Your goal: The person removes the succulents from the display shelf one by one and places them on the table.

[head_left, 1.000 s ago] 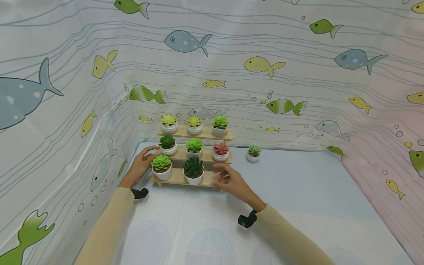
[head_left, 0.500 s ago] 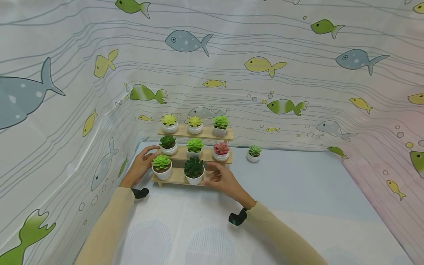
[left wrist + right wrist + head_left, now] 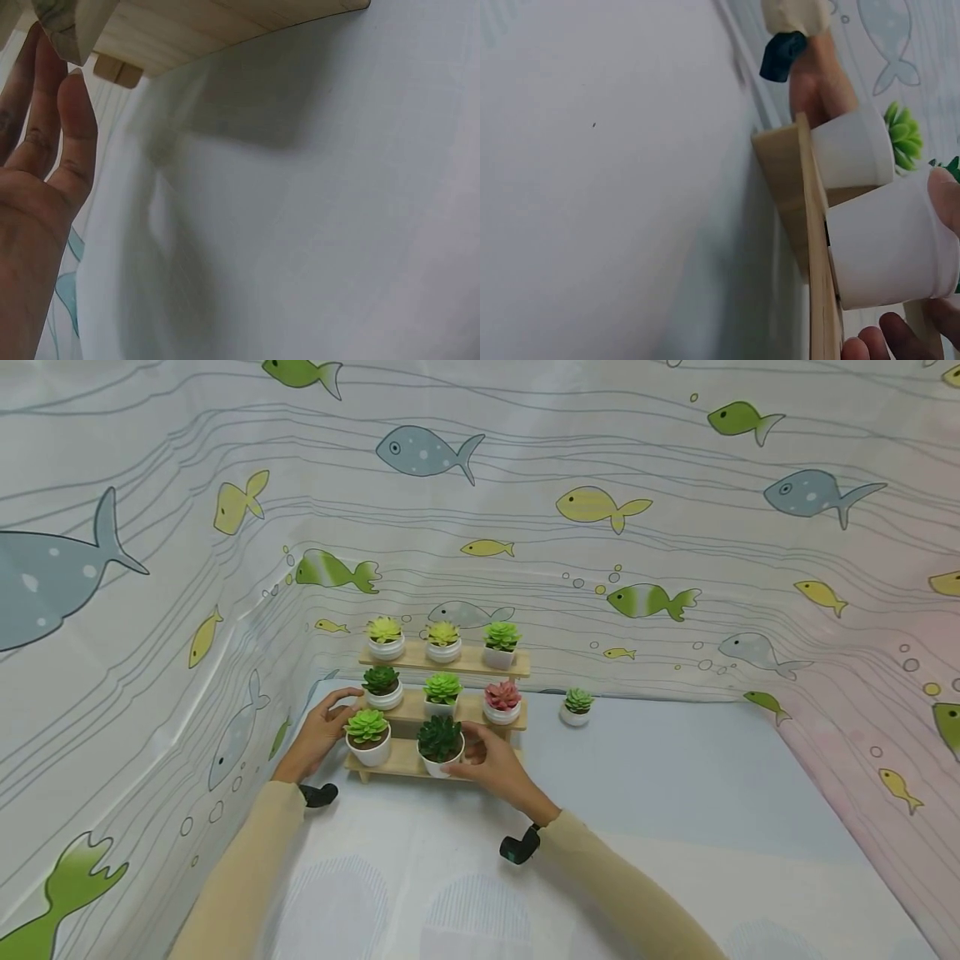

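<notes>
A three-tier wooden shelf (image 3: 401, 760) holds several small potted succulents. My right hand (image 3: 491, 762) grips the white pot of a dark green succulent (image 3: 439, 740) on the lowest tier. In the right wrist view the thumb (image 3: 946, 196) lies on the rim of that white pot (image 3: 889, 244), fingers curled at its far side. At the shelf's left end, my left hand (image 3: 318, 737) reaches up with fairly straight fingers, whose tips meet the wooden edge (image 3: 79, 34) in the left wrist view. Beside it sits a light green succulent (image 3: 367, 737) on the lowest tier.
One succulent in a white pot (image 3: 576, 706) stands alone on the table, right of the shelf. A red succulent (image 3: 502, 702) occupies the middle tier's right end. Fish-printed curtain (image 3: 525, 510) surrounds the table (image 3: 637, 793) at the back and sides.
My right hand has moved left along the lowest tier to the dark green succulent and now grips its pot. The left hand has stayed at the shelf's left end.
</notes>
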The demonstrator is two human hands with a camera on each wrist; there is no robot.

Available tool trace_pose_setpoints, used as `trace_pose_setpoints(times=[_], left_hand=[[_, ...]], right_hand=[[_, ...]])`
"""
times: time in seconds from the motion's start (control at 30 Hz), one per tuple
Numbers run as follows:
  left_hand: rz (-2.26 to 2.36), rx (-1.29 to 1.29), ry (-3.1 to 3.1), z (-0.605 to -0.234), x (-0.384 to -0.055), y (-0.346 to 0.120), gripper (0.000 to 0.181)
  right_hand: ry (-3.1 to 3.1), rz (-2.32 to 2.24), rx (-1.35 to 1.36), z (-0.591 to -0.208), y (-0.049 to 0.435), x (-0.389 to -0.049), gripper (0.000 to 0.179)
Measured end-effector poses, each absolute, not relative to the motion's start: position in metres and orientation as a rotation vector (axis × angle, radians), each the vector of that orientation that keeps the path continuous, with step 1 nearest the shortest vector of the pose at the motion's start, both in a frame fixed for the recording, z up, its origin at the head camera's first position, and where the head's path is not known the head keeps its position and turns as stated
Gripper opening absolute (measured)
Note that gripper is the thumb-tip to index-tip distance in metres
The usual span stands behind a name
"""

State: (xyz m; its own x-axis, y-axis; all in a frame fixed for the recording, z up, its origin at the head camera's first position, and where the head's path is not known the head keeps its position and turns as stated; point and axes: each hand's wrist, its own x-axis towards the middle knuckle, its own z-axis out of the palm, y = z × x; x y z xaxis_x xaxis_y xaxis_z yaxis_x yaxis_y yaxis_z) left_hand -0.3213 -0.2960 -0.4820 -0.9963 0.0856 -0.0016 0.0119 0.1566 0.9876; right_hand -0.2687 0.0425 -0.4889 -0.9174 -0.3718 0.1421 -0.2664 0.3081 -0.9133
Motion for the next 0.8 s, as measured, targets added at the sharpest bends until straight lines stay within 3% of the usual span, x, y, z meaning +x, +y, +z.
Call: trace_pose_setpoints(times=[0.4, 0.8], left_hand=[[2.009, 0.111, 2.333, -0.482, -0.32, -0.297, 0.045], [1.954, 0.106, 2.364, -0.48, -0.32, -0.297, 0.044]], right_hand=[[2.467, -1.674, -0.608, -0.491, 0.033, -0.27, 0.084], [2.452, -1.715, -0.641, -0.489, 0.031, -0.267, 0.076]])
